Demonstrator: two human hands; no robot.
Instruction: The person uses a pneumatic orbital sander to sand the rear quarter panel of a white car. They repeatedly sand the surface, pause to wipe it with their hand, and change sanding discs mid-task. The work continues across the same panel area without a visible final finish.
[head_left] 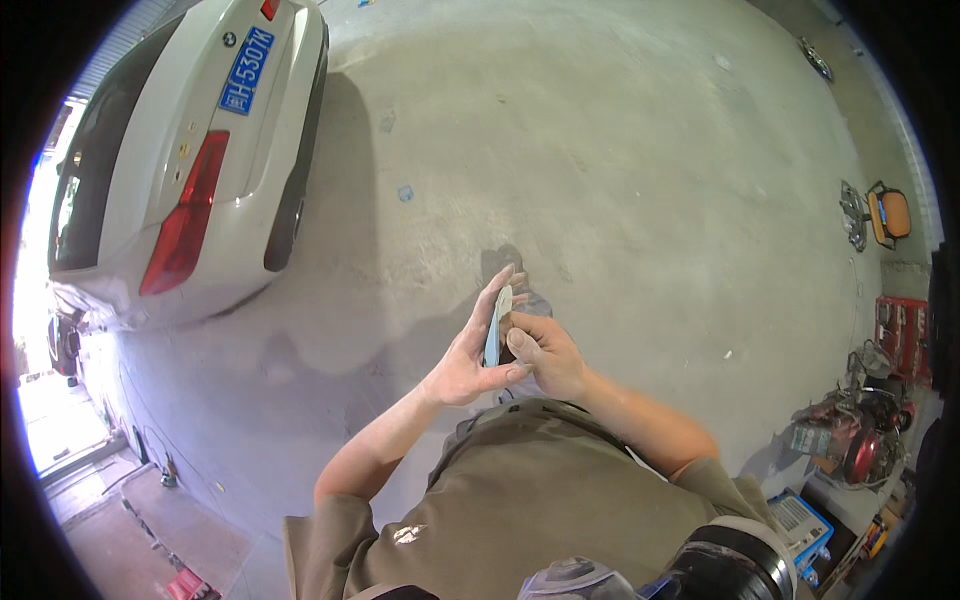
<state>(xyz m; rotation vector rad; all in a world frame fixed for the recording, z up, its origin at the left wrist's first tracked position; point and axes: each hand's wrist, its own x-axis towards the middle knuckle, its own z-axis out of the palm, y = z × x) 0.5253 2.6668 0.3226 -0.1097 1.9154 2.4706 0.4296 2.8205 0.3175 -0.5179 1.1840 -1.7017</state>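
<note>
Both my hands meet in front of my body, above the floor. In my left hand (462,366) a thin light blue piece (492,343) lies upright against the palm, with the fingers stretched along it and the thumb below. A pale, whitish sheet (505,297) shows at its upper end, turning brownish lower down. My right hand (553,360) has its fingers curled and its thumb pressed in against this sheet. The exact kind of both pieces is too small to tell, and the fingers partly hide them.
A white car (225,205) with red tail lights stands at the left on the concrete floor (620,180). Along the right lie an orange-seated chair (889,214), a red tool rack (902,340), red machinery (862,450) and a blue box (802,535). A dark mask-like cylinder (725,565) hangs close below.
</note>
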